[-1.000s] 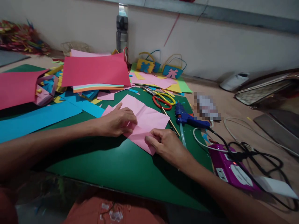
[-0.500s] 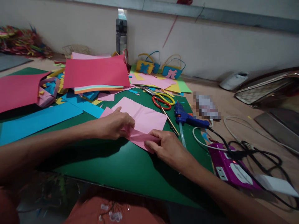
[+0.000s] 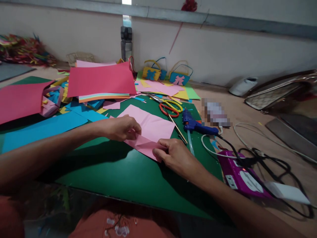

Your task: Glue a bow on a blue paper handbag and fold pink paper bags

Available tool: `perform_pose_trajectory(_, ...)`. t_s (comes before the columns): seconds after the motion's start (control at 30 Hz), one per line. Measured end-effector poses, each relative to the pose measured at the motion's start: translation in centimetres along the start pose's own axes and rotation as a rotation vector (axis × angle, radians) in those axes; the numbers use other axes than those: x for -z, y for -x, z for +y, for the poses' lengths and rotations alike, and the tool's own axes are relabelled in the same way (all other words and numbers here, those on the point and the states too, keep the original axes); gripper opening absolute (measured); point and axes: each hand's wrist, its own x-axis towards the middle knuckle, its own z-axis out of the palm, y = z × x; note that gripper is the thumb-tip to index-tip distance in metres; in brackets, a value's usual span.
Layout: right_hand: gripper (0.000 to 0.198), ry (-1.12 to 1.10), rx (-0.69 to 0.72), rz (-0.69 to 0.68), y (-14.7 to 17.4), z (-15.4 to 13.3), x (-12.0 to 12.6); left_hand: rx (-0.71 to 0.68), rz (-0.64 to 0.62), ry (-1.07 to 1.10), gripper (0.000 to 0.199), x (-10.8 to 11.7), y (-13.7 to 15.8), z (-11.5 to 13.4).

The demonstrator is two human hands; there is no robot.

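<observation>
A pink paper sheet (image 3: 156,124) lies on the green board (image 3: 119,178), its near edge folded up into a flap. My left hand (image 3: 122,128) pinches the left part of that flap, with the fingers curled and their tips partly hidden. At the right end of the fold, my right hand (image 3: 172,151) grips the paper between thumb and fingers. Just beyond the sheet rest scissors (image 3: 170,109) with red and yellow handles. A blue glue gun (image 3: 195,125) with a clear glue stick sits to the right, beside a thin pointed stick (image 3: 179,130).
Red paper sheets (image 3: 101,81) are stacked at the back left, near blue paper strips (image 3: 44,130) and scraps. Small paper bags (image 3: 179,78) stand by the wall. A purple power strip (image 3: 242,175) with tangled cables (image 3: 277,162) occupies the right side.
The camera view has shifted slightly. My left hand has slid a little left along the flap; my right hand keeps its grip at the same end of the fold.
</observation>
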Motion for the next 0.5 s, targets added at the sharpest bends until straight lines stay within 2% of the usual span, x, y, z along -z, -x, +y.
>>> perform_pose_trajectory(0.27,0.03,-0.025,0.025,0.023,-0.1,0.0,0.0,-0.026,-0.005,0.1,0.025,0.4,0.1,-1.2)
perform_pose_trajectory(0.5,0.028,-0.049,0.047,0.048,-0.1,0.1,0.1,-0.12,-0.042,0.314,0.038,0.8,-0.2,-2.3)
